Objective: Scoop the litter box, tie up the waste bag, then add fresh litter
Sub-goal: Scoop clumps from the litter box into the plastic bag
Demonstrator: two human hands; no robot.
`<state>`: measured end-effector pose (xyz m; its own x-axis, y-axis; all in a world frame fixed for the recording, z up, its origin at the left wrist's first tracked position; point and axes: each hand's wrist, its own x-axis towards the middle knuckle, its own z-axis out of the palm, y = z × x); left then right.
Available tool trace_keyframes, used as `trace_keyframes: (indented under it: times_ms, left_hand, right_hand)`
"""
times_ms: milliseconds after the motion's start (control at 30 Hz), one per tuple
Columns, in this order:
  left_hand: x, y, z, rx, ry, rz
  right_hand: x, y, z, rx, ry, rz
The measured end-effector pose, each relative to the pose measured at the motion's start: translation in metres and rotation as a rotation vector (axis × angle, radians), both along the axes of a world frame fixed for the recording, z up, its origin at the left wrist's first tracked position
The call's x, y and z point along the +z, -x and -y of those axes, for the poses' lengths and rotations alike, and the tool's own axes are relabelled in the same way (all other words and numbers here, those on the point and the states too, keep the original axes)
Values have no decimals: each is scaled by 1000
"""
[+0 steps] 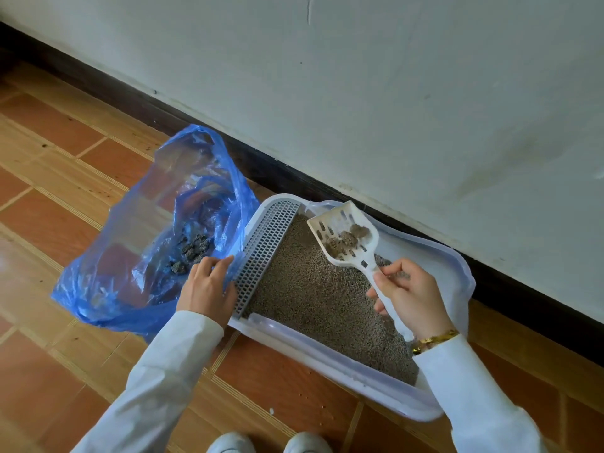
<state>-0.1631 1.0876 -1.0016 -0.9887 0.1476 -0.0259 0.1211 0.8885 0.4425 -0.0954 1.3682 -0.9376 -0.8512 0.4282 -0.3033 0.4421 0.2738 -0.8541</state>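
A white litter box (434,256) full of grey-brown litter (313,299) lies on the floor against the wall, with a slotted grey grate (266,253) at its left end. My right hand (411,295) grips the handle of a white slotted scoop (346,237), held above the litter with several brown clumps in it. Left of the box a blue plastic waste bag (130,266) lies open, dark clumps (189,253) inside. My left hand (206,289) pinches the bag's edge beside the grate.
The floor is orange-brown tile (49,125). A white wall (392,93) with a dark baseboard (294,178) runs right behind the box. My two white shoe tips (268,444) show at the bottom edge. A few litter grains lie on the tiles in front of the box.
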Motion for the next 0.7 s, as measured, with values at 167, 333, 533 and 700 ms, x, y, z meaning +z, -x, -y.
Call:
trace_keyframes:
  times_ms: [167, 333, 533, 700]
  left_hand:
    - [0, -1, 8, -46, 19, 7]
    - [-2, -5, 11, -84, -24, -25]
    - [-3, -7, 11, -66, -94, -38]
    - [-9, -8, 13, -68, -69, -27]
  right_hand:
    - [8, 36, 32, 122, 103, -19]
    - [11, 85, 81, 322, 63, -49]
    - [-12, 127, 133, 569, -429, -88]
    - [-31, 140, 154, 814, -916, -301]
